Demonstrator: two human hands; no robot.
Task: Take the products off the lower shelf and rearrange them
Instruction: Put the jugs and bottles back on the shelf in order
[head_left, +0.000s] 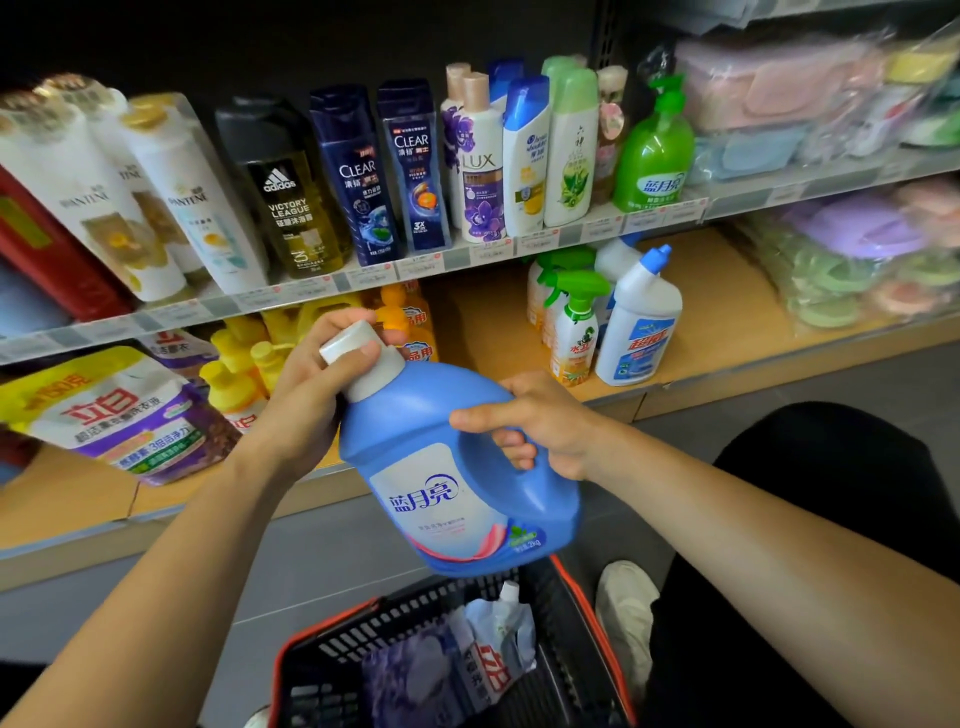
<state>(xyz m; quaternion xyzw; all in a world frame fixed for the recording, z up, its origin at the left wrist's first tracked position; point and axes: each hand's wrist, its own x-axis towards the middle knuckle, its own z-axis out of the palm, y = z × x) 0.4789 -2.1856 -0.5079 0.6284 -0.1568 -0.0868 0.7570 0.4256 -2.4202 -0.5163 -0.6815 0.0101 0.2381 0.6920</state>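
Here we hold a blue detergent jug (447, 467) tilted, white-capped, left hand (317, 384) clamped on its cap (358, 358), right hand (540, 426) clamped through its handle.

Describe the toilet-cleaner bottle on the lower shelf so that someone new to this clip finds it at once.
Start at the wooden lower shelf and go to the small group of bottles standing right of its bare middle stretch. The toilet-cleaner bottle is the rightmost one. Unlike the green-trigger spray bottle beside it, it is white with a bent neck and blue cap.
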